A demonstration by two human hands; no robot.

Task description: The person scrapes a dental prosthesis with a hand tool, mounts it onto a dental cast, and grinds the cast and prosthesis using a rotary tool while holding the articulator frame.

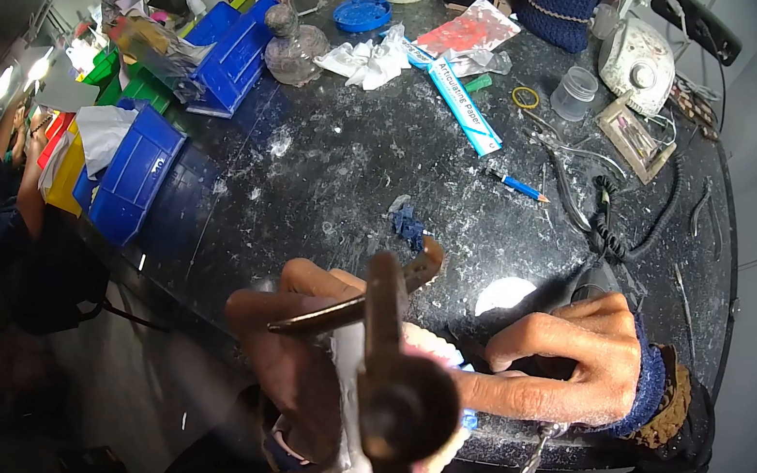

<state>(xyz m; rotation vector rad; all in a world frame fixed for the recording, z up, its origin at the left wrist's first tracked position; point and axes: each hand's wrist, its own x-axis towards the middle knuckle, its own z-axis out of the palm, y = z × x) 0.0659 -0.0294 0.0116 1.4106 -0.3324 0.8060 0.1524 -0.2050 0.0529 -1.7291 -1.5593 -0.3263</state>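
My left hand (298,352) is wrapped around a dental articulator (412,408), a hinged metal frame that looms blurred close to the camera. Within the frame sits a dental cast with pink wax and pale teeth (436,345); some blue shows on its right side. My right hand (565,362) is closed, its thumb and fingers bent toward the cast's right side. From beneath it juts the patterned metal handle (540,452) of a slim hand tool, its working end hidden. Blue crumpled scraps (407,226) lie beyond the articulator.
On the dusty black table (309,177) are an articulating paper box (465,105), a blue pencil (519,187), a clear cup (574,93) and a corded handpiece (595,279). Blue bins (135,176) line the left. Another person's arm (32,185) shows at far left.
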